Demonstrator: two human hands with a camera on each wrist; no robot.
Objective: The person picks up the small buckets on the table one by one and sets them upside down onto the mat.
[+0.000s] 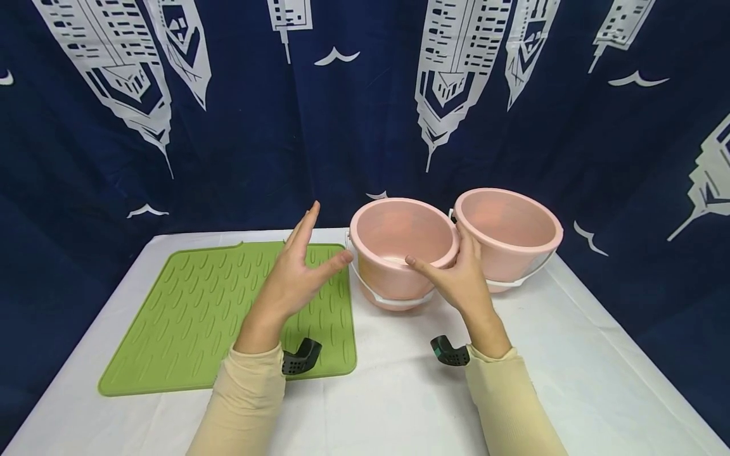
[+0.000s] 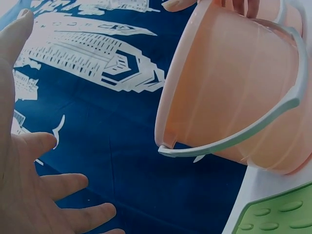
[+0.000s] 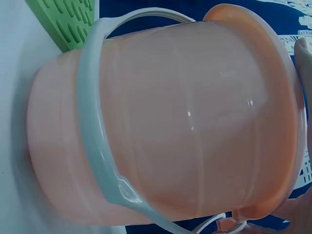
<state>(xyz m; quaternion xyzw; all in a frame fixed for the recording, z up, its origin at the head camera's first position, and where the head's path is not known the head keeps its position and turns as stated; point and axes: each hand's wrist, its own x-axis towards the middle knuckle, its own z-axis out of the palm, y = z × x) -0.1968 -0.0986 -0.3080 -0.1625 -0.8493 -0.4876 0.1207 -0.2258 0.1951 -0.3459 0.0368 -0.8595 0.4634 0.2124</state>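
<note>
Two pale pink buckets stand upright on the table, the left bucket [image 1: 399,282] close beside the right bucket [image 1: 516,253], with their white handles hanging down in front. At the left bucket's right side, my right hand [image 1: 459,275] spreads its thumb over the front rim, while its fingers reach into the gap between the buckets. In the left wrist view, those fingers [image 2: 239,7] overlap the outer wall near the rim. My left hand [image 1: 291,278] is raised above the green mat [image 1: 188,316], fingers extended and thumb pointing toward the left bucket, apart from it.
A white cloth covers the table [image 1: 388,405]. The green ridged mat lies flat on its left half, its right edge near the left bucket. Behind the table hangs a dark blue curtain [image 1: 353,126] with white building prints.
</note>
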